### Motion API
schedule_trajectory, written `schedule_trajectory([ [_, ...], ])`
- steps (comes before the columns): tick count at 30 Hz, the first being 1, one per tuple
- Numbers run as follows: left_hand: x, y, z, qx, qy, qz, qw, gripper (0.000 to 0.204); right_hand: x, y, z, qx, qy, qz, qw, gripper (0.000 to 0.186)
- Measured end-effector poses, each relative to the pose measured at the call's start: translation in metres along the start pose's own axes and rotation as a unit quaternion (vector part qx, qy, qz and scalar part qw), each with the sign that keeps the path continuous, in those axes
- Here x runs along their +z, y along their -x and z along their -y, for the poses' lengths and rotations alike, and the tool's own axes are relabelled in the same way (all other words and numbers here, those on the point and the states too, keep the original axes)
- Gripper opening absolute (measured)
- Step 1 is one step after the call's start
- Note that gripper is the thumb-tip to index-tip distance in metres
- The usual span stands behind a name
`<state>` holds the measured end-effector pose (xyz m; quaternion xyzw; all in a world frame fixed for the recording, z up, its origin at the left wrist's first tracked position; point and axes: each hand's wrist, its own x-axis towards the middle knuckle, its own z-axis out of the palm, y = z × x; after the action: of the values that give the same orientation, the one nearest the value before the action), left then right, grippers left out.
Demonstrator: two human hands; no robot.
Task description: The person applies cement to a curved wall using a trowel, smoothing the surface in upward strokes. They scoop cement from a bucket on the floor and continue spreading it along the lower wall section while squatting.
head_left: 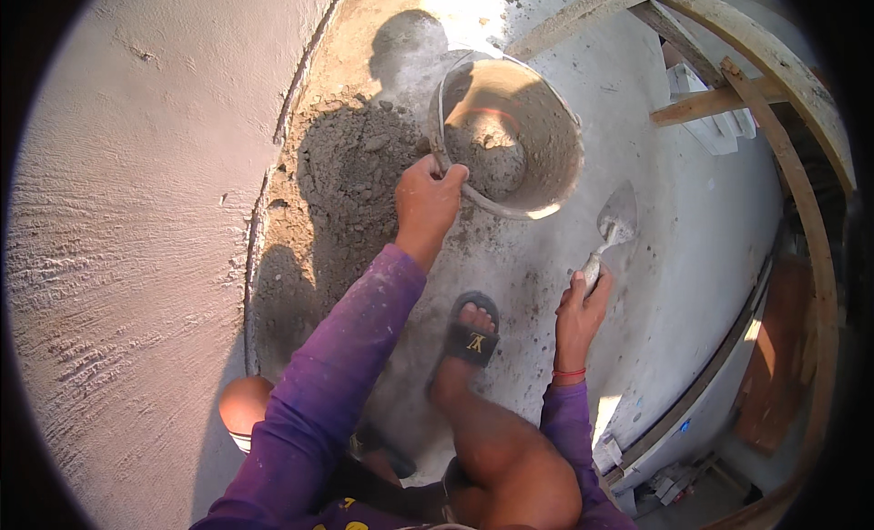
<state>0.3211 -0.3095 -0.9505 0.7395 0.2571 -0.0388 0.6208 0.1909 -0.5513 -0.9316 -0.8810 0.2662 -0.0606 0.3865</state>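
My left hand (428, 207) is closed on the near left rim of a bucket (555, 147). The bucket is tilted with its mouth toward me, and its inside is coated with grey mortar. Some mortar (492, 157) lies at its bottom. In my right hand (581, 316) is the handle of a pointed trowel (619, 216). Its blade points away from me, over the floor to the right of the bucket, and does not touch the bucket. A heap of damp mortar (350, 166) lies left of the bucket, partly in shadow.
A rough plastered wall (137, 211) rises along the left. The grey concrete floor (519, 257) carries my sandalled foot (475, 330). Wooden beams (792, 147) stand at the right, with white blocks (715, 120) behind them. A reddish-brown board (774, 366) is at the lower right.
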Motion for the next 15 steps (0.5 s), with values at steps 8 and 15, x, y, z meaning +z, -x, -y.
schedule_trajectory([
  [8, 0.055, 0.032, 0.024, -0.065, -0.03, 0.065, 0.995, 0.042, 0.109, 0.072, -0.048, 0.022, -0.033, 0.293, 0.955, 0.042],
  [15, -0.075, 0.139, -0.017, 0.022, 0.016, 0.377, 0.926, 0.039, 0.213, 0.052, -0.01, -0.003, -0.05, 0.449, 0.892, 0.039],
])
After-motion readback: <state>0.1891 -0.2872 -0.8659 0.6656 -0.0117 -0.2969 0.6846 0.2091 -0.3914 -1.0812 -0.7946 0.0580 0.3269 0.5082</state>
